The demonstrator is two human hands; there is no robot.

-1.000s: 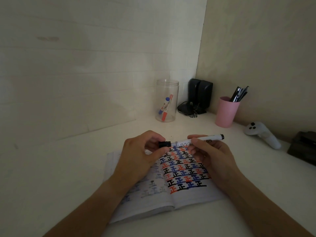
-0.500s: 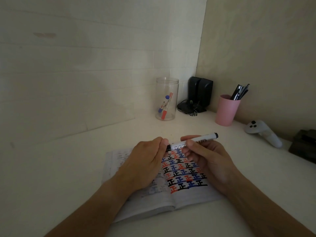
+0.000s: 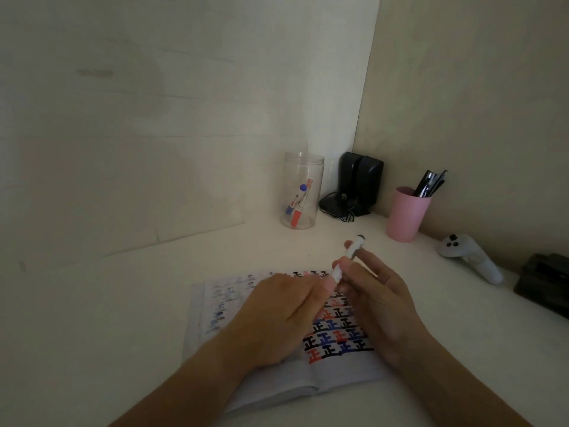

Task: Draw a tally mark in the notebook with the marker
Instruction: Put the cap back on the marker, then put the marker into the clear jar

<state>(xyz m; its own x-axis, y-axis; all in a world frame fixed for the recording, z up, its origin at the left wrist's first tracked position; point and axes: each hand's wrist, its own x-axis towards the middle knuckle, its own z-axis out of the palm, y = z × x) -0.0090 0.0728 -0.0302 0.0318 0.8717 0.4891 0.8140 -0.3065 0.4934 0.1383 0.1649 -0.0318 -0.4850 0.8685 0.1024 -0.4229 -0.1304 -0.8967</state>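
Observation:
An open notebook (image 3: 338, 374) lies on the white desk, its right page filled with rows of black, red and blue tally characters. My right hand (image 3: 381, 306) holds a white marker (image 3: 352, 249) above the page, its black end tilted up and away. My left hand (image 3: 277, 312) is closed, its fingertips pinching the marker's near end where the cap sits. The cap itself is hidden by those fingers, and I cannot tell whether it is on or off.
At the back stand a clear jar (image 3: 303, 167) with a blue and a red marker, black speakers (image 3: 360, 180) and a pink cup (image 3: 405, 217) of pens. A white controller (image 3: 471, 257) and a dark box (image 3: 545, 285) lie at the right.
The marker has swung from lying almost level to pointing up and away. My left hand's fingers have closed over its black cap end, and both hands sit lower over the page.

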